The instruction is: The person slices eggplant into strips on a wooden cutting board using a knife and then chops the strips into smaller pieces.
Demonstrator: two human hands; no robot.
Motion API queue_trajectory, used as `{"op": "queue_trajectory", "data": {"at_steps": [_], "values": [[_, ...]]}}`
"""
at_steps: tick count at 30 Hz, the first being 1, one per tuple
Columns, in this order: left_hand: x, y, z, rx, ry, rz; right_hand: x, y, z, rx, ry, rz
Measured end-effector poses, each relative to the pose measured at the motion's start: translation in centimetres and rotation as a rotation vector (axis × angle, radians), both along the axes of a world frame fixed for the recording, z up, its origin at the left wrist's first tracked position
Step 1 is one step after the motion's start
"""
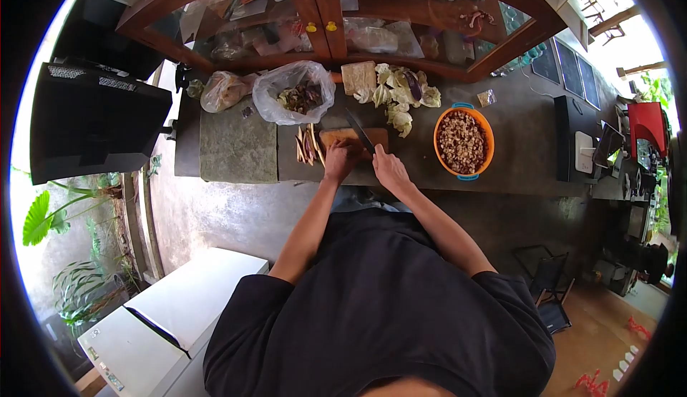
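Note:
My right hand (391,169) is wrapped round the handle of a knife (363,134), its dark blade slanting up and left over the wooden cutting board (376,138). On the board, my left hand (339,159) has its fingers curled downward beside the blade; whatever lies under them is hidden. Long purple-and-pale strips (308,145), like cut eggplant, lie just left of the board. Behind it stands an open clear plastic bag (269,96) with vegetable scraps inside. Pale cabbage-like leaves (399,119) and a dark purple eggplant (413,86) rest farther back.
An orange basin (438,155) with blue handles, full of chopped brown-and-white pieces, stands at right. A tan rectangular block (358,79) lies behind the board. A green mat (238,146) and another bag (225,91) are at left. A glass-doored wooden cabinet (322,50) borders the back.

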State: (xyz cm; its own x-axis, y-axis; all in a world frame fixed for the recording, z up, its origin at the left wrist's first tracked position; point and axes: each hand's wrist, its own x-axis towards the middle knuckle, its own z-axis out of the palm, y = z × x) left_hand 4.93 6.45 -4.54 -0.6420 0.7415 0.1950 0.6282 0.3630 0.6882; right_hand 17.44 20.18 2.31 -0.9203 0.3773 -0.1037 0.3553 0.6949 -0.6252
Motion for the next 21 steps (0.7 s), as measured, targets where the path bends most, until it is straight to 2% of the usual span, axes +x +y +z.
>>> {"op": "queue_trajectory", "data": {"at_steps": [3, 8, 11, 14, 21], "values": [[0.0, -0.2, 0.9, 0.01, -0.046, -0.021, 0.2, -0.4, -0.3, -0.022, -0.045, 0.004], [-0.2, -0.4, -0.3, -0.058, 0.138, -0.059, 0.0, -0.8, -1.7, 0.016, -0.003, 0.023], [-0.2, -0.5, -0.3, -0.043, 0.069, -0.03, -1.1, -1.0, -2.6, 0.021, 0.015, 0.025], [0.1, -0.5, 1.9, -0.035, 0.103, -0.032, -1.6, -0.4, -2.5, 0.033, 0.049, 0.013], [0.1, -0.3, 2.9, 0.02, 0.085, -0.051, -1.2, 0.5, -2.1, 0.02, 0.062, 0.004]]}}
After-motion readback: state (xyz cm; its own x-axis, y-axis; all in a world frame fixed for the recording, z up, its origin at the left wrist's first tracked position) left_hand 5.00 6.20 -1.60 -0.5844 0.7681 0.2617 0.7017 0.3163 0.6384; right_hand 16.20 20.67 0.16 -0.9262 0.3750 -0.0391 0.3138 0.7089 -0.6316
